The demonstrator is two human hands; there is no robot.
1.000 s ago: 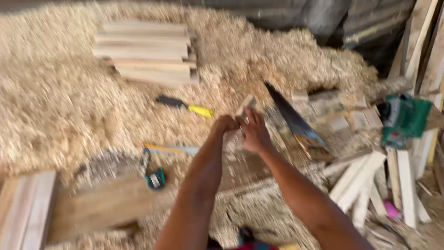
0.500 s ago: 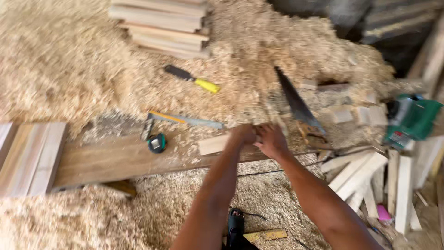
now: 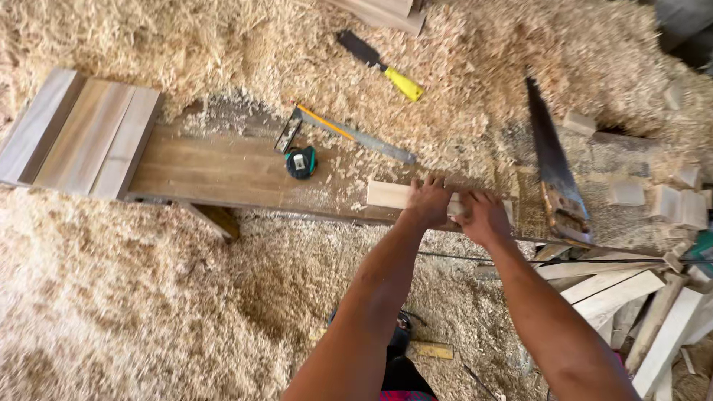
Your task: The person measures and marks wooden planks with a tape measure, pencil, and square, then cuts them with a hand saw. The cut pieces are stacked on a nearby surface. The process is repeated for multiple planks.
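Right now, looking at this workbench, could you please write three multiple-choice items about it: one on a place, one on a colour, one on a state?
1. Where does the tape measure lie?
A. on the long plank
B. buried in the wood shavings
C. on the saw blade

2. What colour is the handle of the chisel?
A. red
B. yellow
C. blue

3. How do the hands stand?
A. both raised in the air, empty
B. both down on the small wood block
C. one grips the hand saw

Answers:
1 A, it sits on the plank beside the square.
2 B, the handle is bright yellow.
3 B, the left hand and right hand both rest on the block, and the saw lies untouched.
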